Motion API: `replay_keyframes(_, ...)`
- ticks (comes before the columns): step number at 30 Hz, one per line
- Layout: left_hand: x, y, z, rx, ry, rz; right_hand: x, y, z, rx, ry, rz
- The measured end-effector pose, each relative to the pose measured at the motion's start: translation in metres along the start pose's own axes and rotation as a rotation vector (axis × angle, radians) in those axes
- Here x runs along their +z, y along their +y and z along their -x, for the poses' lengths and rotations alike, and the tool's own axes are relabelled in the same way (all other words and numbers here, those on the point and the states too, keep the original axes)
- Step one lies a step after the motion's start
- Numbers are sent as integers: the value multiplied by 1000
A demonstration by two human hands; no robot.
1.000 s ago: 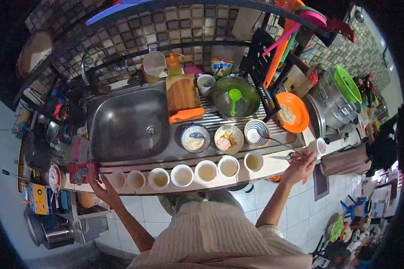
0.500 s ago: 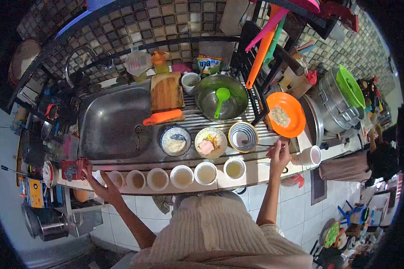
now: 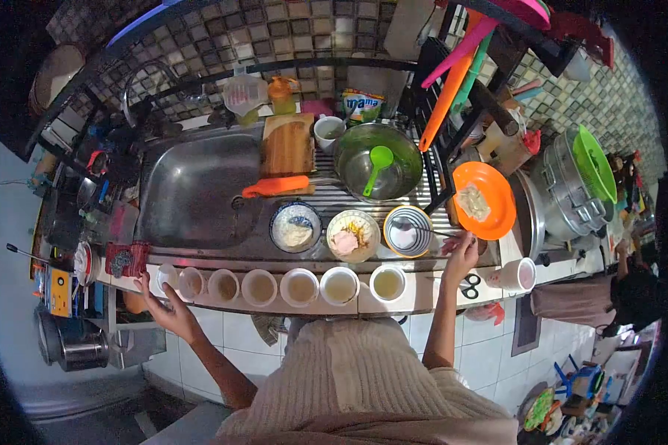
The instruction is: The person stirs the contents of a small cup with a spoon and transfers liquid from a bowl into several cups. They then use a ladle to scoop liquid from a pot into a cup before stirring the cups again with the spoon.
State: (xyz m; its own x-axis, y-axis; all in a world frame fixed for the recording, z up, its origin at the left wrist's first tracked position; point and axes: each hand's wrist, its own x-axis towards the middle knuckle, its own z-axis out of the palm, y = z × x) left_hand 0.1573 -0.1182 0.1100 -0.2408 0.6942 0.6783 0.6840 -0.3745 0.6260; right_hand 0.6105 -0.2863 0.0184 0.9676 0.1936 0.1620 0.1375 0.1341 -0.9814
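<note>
My left hand [image 3: 172, 313] is open, thumb and fingers apart, just beside the leftmost cup [image 3: 167, 278] of the row on the counter edge. Several white cups of pale yellowish or brownish liquid, such as the one at the row's right end [image 3: 388, 284], stand along that edge. My right hand [image 3: 462, 258] grips the end of a thin spoon [image 3: 439, 235], whose bowl end rests inside the striped bowl [image 3: 421, 243]. To its left sit a bowl with pink and yellow contents [image 3: 353, 256] and a blue-patterned bowl with pale contents [image 3: 295, 228].
Behind the bowls are a steel pot [image 3: 401, 187] with a green ladle [image 3: 378, 163], a cutting board [image 3: 288, 152] and an orange-handled knife [image 3: 276, 186]. An orange plate [image 3: 497, 182], scissors [image 3: 469, 286] and stacked cups [image 3: 516, 275] are at right. The sink [image 3: 200, 174] lies left.
My left hand has drawn slightly back toward me, its fingers spreading. My right hand keeps hold of the spoon in the striped bowl. The view has shifted a little, and the scissors show more fully.
</note>
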Motion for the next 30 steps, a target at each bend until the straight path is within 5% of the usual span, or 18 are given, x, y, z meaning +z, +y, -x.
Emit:
replay_keyframes(6,-4,-3,4,7,0,19,-9,-12,-5,-53,44,-35)
replay_keyframes(12,3,9,5,-1,-3,38,-9,-20,-7,-353,-41,362)
replay_keyframes(14,4,12,5,10,-20,36,-11,-16,-5,-315,-59,472)
replay_keyframes(26,-2,13,13,37,-36,4,-14,1,-3,152,-18,-32)
replay_keyframes(30,-5,22,14,17,-22,-2,-20,-7,-5,125,-12,-109)
